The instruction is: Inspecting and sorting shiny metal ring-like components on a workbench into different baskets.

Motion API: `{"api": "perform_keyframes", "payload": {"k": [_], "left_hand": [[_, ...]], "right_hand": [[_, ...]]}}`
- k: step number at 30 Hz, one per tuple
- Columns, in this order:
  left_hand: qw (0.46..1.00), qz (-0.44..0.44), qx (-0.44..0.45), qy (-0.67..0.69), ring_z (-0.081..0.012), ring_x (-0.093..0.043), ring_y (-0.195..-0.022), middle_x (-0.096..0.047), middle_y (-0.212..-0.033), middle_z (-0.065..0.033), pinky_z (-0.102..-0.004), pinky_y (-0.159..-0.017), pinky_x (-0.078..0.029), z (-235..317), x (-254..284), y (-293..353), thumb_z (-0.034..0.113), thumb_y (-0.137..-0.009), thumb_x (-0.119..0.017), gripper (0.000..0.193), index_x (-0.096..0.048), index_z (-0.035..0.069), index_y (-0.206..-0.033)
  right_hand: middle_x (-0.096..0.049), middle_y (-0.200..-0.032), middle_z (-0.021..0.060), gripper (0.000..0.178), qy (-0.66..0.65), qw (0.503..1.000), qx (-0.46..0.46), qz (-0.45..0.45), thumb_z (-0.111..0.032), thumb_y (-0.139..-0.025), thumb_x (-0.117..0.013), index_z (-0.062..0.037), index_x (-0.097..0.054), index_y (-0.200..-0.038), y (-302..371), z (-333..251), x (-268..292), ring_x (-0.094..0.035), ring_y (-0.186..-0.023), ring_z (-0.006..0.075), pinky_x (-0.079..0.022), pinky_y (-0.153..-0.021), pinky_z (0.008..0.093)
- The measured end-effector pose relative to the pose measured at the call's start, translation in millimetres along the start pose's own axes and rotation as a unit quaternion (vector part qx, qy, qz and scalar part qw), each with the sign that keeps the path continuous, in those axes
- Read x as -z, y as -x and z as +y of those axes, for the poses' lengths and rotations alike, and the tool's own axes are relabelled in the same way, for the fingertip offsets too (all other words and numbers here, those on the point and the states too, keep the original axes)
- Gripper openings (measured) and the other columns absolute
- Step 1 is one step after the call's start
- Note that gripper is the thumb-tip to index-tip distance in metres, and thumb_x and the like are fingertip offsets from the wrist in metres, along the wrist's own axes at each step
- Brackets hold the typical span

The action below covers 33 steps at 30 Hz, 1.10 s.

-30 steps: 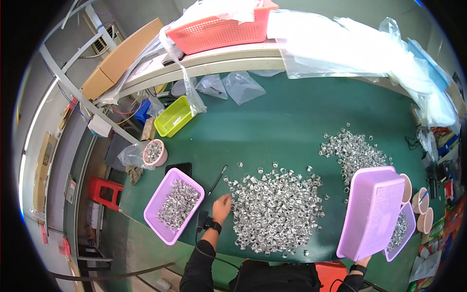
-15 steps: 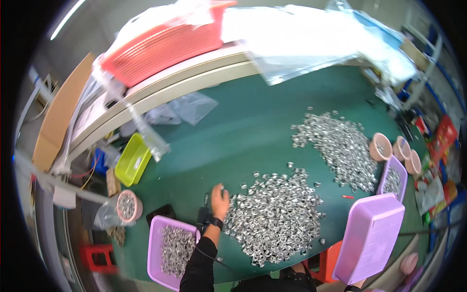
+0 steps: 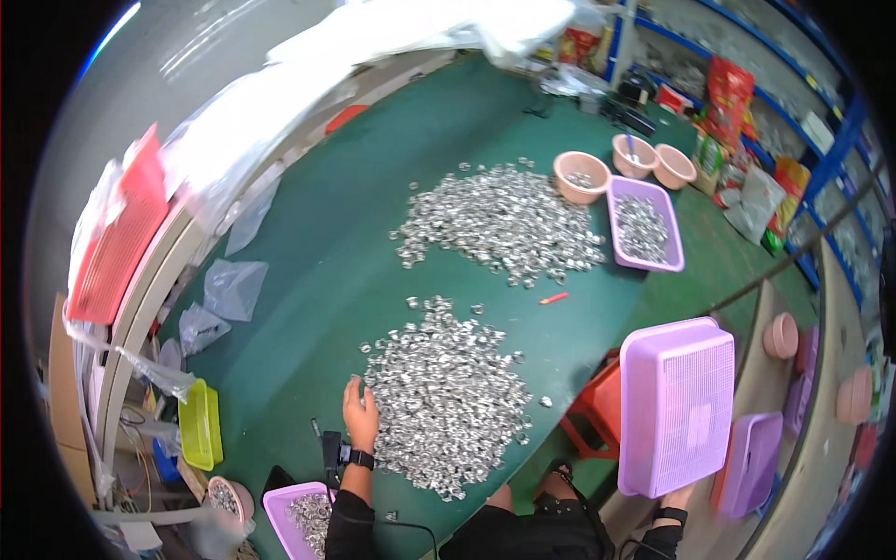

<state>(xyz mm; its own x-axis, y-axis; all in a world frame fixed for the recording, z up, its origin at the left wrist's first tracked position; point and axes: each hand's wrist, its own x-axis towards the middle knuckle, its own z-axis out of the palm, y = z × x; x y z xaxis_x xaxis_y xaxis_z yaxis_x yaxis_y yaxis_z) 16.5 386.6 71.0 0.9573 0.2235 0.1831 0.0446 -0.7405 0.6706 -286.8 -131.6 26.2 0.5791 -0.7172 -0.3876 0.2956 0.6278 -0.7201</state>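
Beside the left edge of a large heap of small shiny metal rings or clips (image 3: 448, 401), my left hand (image 3: 360, 420) rests low over the green table with thumb and fingers apart. No part shows between its fingers. Off the table's edge on the right, my right hand (image 3: 679, 498) grips a purple plastic basket (image 3: 677, 411) by its lower end. The basket is held up on end, its perforated bottom facing the view. Most of the right hand's fingers are hidden behind it.
Farther off lies a second heap of metal parts (image 3: 504, 219). Pink bowls (image 3: 581, 177) and a purple basket of parts (image 3: 646, 224) stand beside it. A red stool (image 3: 597, 406) is by my legs. At left are a yellow-green tray (image 3: 200, 425) and another purple basket (image 3: 289, 518).
The view has swung to the right, showing more of the shelves. The purple basket in my right hand is raised higher, and that hand now shows. My left hand stays beside the near heap.
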Motion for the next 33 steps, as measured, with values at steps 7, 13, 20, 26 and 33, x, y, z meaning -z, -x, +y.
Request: {"api": "perform_keyframes", "payload": {"k": [7,13,20,26,33], "left_hand": [[0.836,-0.464,0.050,0.290,-0.0179,-0.054,-0.086,-0.057,-0.090,-0.0104,-0.0289,-0.076,-0.041,198.9,-73.9,165.5,0.020,-0.081,-0.048,0.031,-0.046,0.001,-0.105],[0.672,-0.605,0.346,0.249,-0.0154,-0.054,-0.078,-0.054,-0.085,-0.0065,-0.0218,-0.067,-0.042,172.6,-267.9,305.1,0.043,-0.076,-0.050,0.061,-0.033,-0.002,-0.115],[0.753,-0.463,0.428,0.186,-0.0173,-0.052,-0.060,-0.050,-0.078,-0.0123,-0.0278,-0.050,-0.045,154.9,-421.1,315.8,0.043,-0.067,-0.062,0.096,-0.002,-0.008,-0.123],[0.688,-0.482,0.386,0.382,-0.0265,-0.025,-0.115,-0.028,-0.124,-0.0126,-0.0429,-0.095,-0.017,106.8,-493.9,312.4,0.038,-0.066,-0.064,0.078,-0.021,0.004,-0.122],[0.684,-0.471,0.383,0.405,-0.0259,-0.025,-0.118,-0.026,-0.126,-0.0128,-0.0374,-0.097,-0.019,30.8,-427.1,373.0,0.031,-0.070,-0.061,0.074,-0.019,0.003,-0.125]], "right_hand": [[-0.041,-0.113,0.0137,0.050,0.198,0.974,0.061,0.087,-0.039,-0.085,-0.027,-0.0008,-0.034,-0.117,17.0,-41.1,46.6,-0.042,-0.101,0.0227,-0.037,-0.085,0.0320],[-0.043,-0.111,0.0137,0.049,0.145,0.977,0.069,0.142,-0.039,-0.085,-0.027,-0.0008,-0.036,-0.115,-18.1,-62.3,68.2,-0.043,-0.099,0.0224,-0.038,-0.084,0.0314],[-0.044,-0.109,0.0137,0.048,0.131,0.950,0.061,0.277,-0.039,-0.086,-0.027,-0.0009,-0.037,-0.113,-16.7,-48.7,155.4,-0.044,-0.097,0.0221,-0.038,-0.082,0.0307],[-0.045,-0.106,0.0136,0.047,0.098,0.913,-0.030,0.395,-0.039,-0.086,-0.026,-0.0010,-0.039,-0.111,77.6,8.5,189.3,-0.045,-0.095,0.0218,-0.039,-0.080,0.0301],[-0.047,-0.104,0.0136,0.047,0.045,0.920,-0.074,0.382,-0.039,-0.086,-0.026,-0.0010,-0.041,-0.109,104.5,11.6,177.4,-0.046,-0.092,0.0214,-0.040,-0.079,0.0293]]}}
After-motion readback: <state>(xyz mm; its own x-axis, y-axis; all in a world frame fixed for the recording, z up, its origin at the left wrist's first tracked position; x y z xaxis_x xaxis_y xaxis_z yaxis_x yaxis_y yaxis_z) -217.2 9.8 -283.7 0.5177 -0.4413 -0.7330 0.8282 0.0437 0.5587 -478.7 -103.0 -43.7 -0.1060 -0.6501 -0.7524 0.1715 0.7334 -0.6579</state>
